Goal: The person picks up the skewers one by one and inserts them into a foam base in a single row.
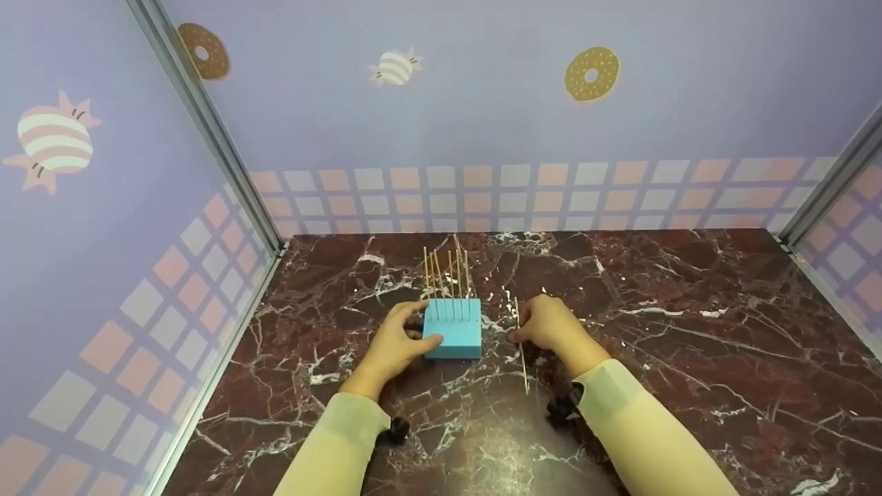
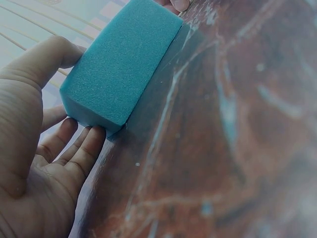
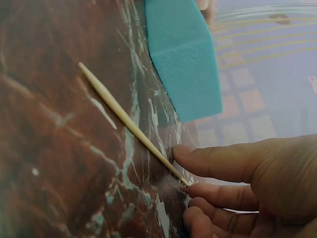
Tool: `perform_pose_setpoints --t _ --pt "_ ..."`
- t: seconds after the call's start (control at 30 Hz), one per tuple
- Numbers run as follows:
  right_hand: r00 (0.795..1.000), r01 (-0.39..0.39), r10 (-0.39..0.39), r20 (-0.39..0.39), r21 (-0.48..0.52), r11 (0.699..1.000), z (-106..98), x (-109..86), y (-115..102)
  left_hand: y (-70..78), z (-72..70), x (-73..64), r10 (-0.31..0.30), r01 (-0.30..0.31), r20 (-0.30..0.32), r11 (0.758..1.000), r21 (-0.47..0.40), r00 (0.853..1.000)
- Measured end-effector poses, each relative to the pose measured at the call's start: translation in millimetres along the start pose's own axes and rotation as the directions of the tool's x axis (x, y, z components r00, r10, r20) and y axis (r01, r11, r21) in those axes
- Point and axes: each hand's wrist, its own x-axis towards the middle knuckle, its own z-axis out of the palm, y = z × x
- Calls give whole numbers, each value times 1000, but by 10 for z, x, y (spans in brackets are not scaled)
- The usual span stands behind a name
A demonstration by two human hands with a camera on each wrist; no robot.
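Note:
A light blue foam block (image 1: 451, 337) sits on the marbled table, with several thin wooden skewers (image 1: 450, 275) standing upright in a row in its top. My left hand (image 1: 396, 341) grips the block's left side, thumb at the near edge and fingers round the back. In the left wrist view the fingertips (image 2: 94, 141) press against the end of the foam. To the right of the block, my right hand (image 1: 548, 324) pinches a loose wooden skewer (image 1: 522, 365) between thumb and fingers. That skewer (image 3: 124, 116) points towards me, low over the table.
Small white flecks dot the marbled table (image 1: 689, 386) around the block. A lilac back wall (image 1: 475, 124) with printed sweets and tiles closes off the far side. Side walls with metal corner posts (image 1: 200, 124) stand left and right.

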Motion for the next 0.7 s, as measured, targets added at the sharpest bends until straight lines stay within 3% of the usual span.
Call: perform_pose_setpoints --t 0.7 --pt "999 -32 31 22 52 998 -44 -8 -3 3 1 14 -28 28 11 1000 0 1000"
